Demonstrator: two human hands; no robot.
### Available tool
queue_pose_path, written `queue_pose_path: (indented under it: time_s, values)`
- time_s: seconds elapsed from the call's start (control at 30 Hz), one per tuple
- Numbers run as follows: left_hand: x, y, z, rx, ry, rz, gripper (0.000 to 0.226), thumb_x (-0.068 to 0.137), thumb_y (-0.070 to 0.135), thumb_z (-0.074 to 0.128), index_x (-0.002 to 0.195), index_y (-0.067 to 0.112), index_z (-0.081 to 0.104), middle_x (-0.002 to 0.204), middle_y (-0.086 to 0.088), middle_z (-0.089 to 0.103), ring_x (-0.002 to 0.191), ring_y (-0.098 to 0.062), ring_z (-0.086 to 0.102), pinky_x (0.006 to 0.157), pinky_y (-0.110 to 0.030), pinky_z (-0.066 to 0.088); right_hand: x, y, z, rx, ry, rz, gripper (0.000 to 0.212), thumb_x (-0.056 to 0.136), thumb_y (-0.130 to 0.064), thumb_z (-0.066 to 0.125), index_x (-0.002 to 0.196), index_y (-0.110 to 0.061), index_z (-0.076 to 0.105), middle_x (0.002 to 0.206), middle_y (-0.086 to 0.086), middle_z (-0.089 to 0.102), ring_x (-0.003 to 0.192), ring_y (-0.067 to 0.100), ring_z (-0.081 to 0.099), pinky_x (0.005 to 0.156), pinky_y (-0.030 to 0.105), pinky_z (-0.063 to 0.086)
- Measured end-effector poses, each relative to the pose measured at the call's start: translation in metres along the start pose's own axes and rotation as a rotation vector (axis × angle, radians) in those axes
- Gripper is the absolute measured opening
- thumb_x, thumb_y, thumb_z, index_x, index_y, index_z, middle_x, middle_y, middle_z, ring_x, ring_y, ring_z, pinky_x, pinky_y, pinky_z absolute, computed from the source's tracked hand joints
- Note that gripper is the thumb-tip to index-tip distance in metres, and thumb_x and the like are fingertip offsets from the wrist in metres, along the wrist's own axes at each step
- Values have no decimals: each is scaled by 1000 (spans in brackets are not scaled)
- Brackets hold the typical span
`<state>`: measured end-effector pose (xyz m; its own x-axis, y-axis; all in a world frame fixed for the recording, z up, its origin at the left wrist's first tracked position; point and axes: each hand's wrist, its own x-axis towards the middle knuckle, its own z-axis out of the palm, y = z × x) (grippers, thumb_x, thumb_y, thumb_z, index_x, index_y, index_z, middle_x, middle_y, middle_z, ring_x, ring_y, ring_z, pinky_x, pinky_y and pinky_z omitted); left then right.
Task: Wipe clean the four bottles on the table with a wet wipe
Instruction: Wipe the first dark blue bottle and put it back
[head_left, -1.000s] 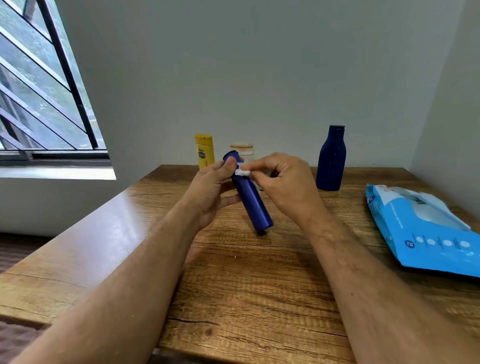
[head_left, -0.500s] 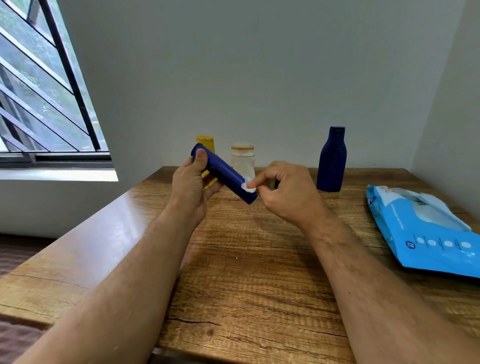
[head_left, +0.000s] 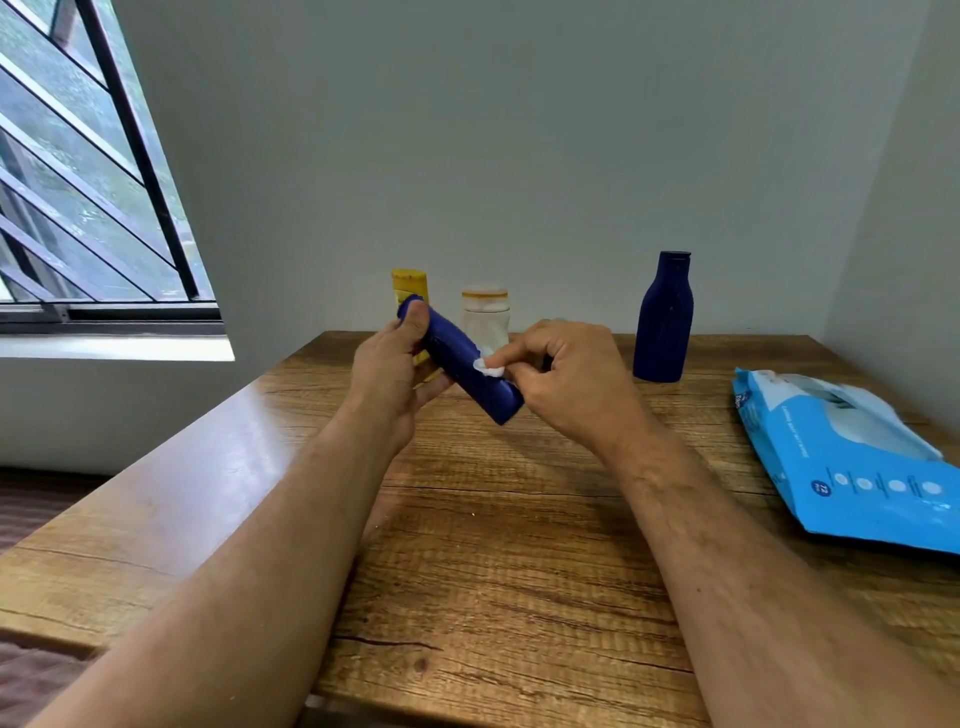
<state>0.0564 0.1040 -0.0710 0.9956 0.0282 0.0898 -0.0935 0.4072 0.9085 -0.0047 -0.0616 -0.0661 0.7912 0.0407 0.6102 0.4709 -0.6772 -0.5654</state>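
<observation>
Above the wooden counter (head_left: 493, 519), the left hand (head_left: 387, 374) gripped a slim blue bottle (head_left: 460, 358) by its upper end, holding it tilted in the air. Behind it stood a yellow bottle (head_left: 409, 285) and a white bottle (head_left: 485, 317). The right hand (head_left: 566, 379) pinched a small wet wipe (head_left: 488, 367) against the slim bottle's side, so wiping looked underway; next, probably turning it to reach unwiped faces. Farther right stood a dark blue bottle (head_left: 665, 322), then the wipes pack (head_left: 852, 457).

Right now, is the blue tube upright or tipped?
Tipped. The blue tube slants in the air, upper end gripped by the left hand, lower end toward the right hand pinching the wipe.
</observation>
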Motion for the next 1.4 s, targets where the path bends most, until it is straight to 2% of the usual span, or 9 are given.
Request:
queue_pose_path:
  time_s: [0.2, 0.33, 0.43, 0.6, 0.83, 1.07, 1.23, 1.33, 1.4]
  values:
    - [1, 4, -7, 31, 99, -9, 33, 84, 39, 77, 106, 19, 63, 110, -3, 73, 100, -19, 70, 74, -33, 59, -1, 2, 0, -33, -134, 73, 17, 88, -16, 69, 94, -28, 79, 82, -21, 63, 73, -9, 56, 62, 7, 38]
    - [-4, 1, 4, 16, -7, -62, 51, 77, 41, 79, 116, 11, 66, 113, -7, 73, 103, -23, 70, 77, -38, 61, 2, 0, 1, -3, -57, 68, 15, 91, -21, 69, 97, -31, 78, 83, -24, 61, 74, -10, 55, 62, 3, 38]
    - [-9, -3, 10, -43, -126, -108, 60, 80, 45, 75, 125, 6, 64, 106, -11, 71, 87, -22, 68, 72, -36, 60, 2, -2, 5, 48, -20, 71, 15, 91, -21, 68, 101, -30, 76, 86, -23, 64, 77, -14, 57, 66, 2, 41]
    - [-8, -2, 13, -130, -183, -122, 56, 91, 45, 66, 129, 5, 61, 108, -12, 66, 96, -26, 65, 88, -41, 57, 2, -6, 6, 122, 73, 17, 15, 89, -20, 71, 102, -26, 77, 82, -26, 63, 79, -18, 58, 70, 1, 44]
    - [-4, 5, 6, -230, -87, -101, 43, 97, 43, 58, 120, 7, 59, 89, -9, 74, 80, -21, 71, 89, -44, 59, -2, -5, 4, 5, -114, -11, 17, 82, -11, 74, 86, -27, 79, 79, -19, 68, 77, -10, 60, 61, 4, 45]
    - [-13, -2, 13, -190, -218, -171, 30, 103, 29, 51, 116, 4, 62, 97, -11, 71, 84, -22, 70, 79, -38, 60, 3, -5, 6, 72, 58, 6, 10, 87, -24, 73, 94, -28, 78, 85, -19, 63, 78, -12, 56, 66, 3, 40]
    - [-21, -5, 22, -121, -298, -171, 26, 105, 21, 46, 104, 5, 67, 86, -10, 74, 73, -20, 72, 65, -33, 61, 7, -4, 4, 123, 177, 6, 12, 89, -25, 72, 99, -26, 78, 90, -13, 66, 86, 2, 61, 77, 18, 52]
    - [-19, -4, 19, -162, -271, -159, 27, 105, 24, 47, 110, 5, 65, 97, -11, 72, 82, -22, 71, 77, -37, 61, 5, -3, 4, 101, 130, 24, 11, 86, -21, 75, 93, -28, 78, 92, -14, 67, 86, -1, 61, 75, 8, 47]
    - [-12, -2, 15, -239, -213, -146, 29, 105, 25, 47, 118, 3, 60, 99, -12, 70, 82, -22, 70, 75, -38, 61, 2, -5, 6, 83, 54, 31, 12, 84, -19, 76, 88, -29, 78, 91, -16, 67, 86, -2, 61, 71, 4, 44]
